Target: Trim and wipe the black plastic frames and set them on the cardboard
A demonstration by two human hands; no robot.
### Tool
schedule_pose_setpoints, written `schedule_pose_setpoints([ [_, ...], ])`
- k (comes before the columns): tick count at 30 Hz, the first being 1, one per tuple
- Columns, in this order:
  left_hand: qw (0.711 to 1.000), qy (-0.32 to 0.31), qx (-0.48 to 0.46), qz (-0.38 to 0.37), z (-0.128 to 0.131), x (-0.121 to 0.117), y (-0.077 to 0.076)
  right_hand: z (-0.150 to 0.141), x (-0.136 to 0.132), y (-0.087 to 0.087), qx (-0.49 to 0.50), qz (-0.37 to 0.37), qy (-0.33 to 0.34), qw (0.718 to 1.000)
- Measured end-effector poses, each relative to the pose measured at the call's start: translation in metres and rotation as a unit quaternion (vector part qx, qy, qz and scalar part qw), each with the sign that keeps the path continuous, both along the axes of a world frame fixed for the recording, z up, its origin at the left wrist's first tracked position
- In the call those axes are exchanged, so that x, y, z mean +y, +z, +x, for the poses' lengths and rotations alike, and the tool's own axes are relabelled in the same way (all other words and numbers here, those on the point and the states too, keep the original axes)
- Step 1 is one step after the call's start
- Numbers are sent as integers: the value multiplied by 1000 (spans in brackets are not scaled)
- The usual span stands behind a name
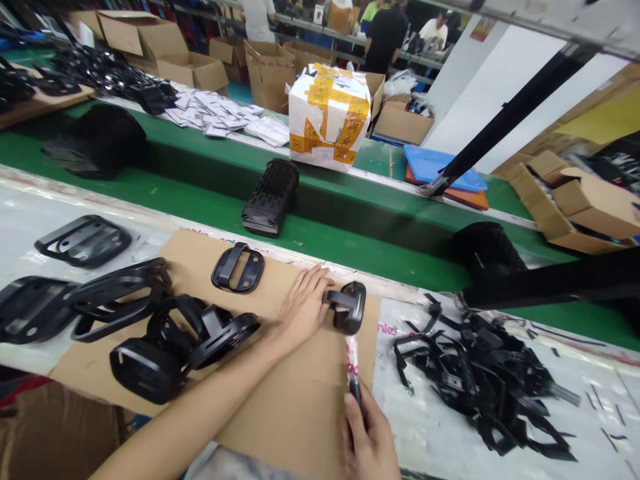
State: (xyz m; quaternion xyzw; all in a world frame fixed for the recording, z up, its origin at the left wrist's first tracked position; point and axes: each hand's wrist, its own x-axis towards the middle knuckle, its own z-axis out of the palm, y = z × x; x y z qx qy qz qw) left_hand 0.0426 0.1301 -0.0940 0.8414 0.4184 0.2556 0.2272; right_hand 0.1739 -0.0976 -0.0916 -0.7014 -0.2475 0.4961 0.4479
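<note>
My left hand (306,301) reaches across a cardboard sheet (295,393), its fingertips at a black plastic bracket-like part (354,308) standing on edge, and appears to grip it. My right hand (369,437) is wrapped round the black handle of a slim tool (352,360) with a white-and-pink shaft; the far end meets the black part, and its tip is hidden. Another black looped part (238,268) lies flat on the cardboard, left of my left hand. Several similar black parts (150,360) are heaped beside my left forearm.
A pile of black plastic scraps (480,380) lies at right. Beyond the table edge runs a green conveyor (200,193) carrying a black perforated housing (271,197). A taped white box (327,117) stands behind it. A dark metal post (515,120) slants at right; people work far back.
</note>
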Motion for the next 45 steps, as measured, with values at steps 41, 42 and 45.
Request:
schedule_pose_setpoints([
  [41,795,3,-450,-407,-2,5,7,27,174,-1,-223,318,104,916],
  [42,772,4,-454,-445,-3,7,7,27,173,0,-226,316,95,916],
  [45,731,0,-435,-526,-5,8,8,27,173,3,-231,327,92,912],
])
